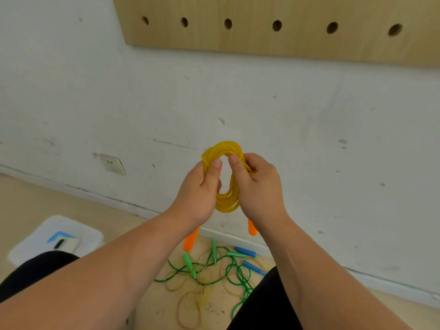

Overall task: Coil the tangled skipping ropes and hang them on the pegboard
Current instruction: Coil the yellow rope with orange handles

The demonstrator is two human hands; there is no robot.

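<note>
Left hand: gripped the left side of the coil; fingers were curled round the strands and the thumb was pressed flat on the near face.
Right hand: gripped the right side of the coil; fingers were curled behind the strands and the thumb pinched them from the front.
Yellow rope: was wound into an upright oval coil and held in the air between both hands, in front of the wall and well below the board.
Orange handles: hung loose beneath the hands, one under each wrist.
Green rope: lay tangled on the floor beneath the coil, near the wall's foot.
Blue handles: lay beside the green tangle, to its right.
Pale rope: lay in loose loops, mixed with the green rope.
White mat: lay on the floor at left.
Socket: was set low in the wall.
Pegboard: was mounted high on the wall; one row of holes was visible.
</note>
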